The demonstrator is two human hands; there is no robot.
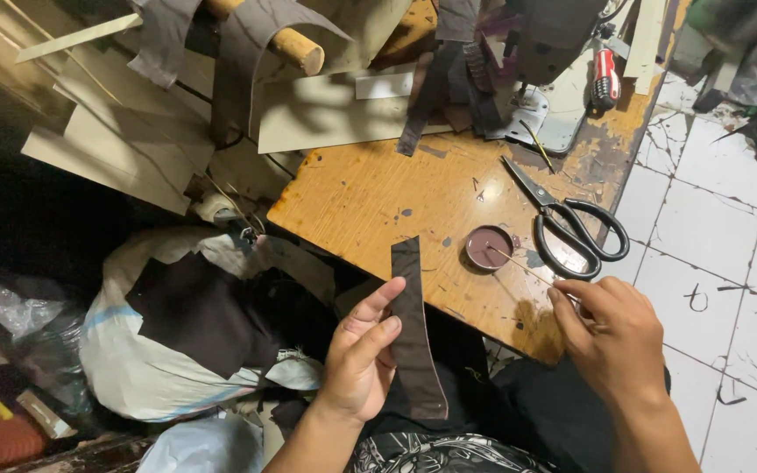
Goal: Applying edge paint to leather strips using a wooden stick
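Observation:
My left hand (359, 355) holds a long dark brown leather strip (413, 328) upright between thumb and fingers, its top end over the edge of the orange wooden table (370, 188). My right hand (611, 337) pinches the near end of a thin stick (519, 263). The stick's far tip rests in a small round lid of dark glue (488, 247) on the table. Black-handled scissors (567, 221) lie just beyond my right hand.
A sewing machine (541, 52) with dark strips draped near it stands at the table's far side, beside a red-handled tool (604, 77). Cardboard pieces (124, 140) and a wooden roll (295, 44) lie left. White sacks of scraps (151, 350) sit on the floor; white tiles (720, 201) lie right.

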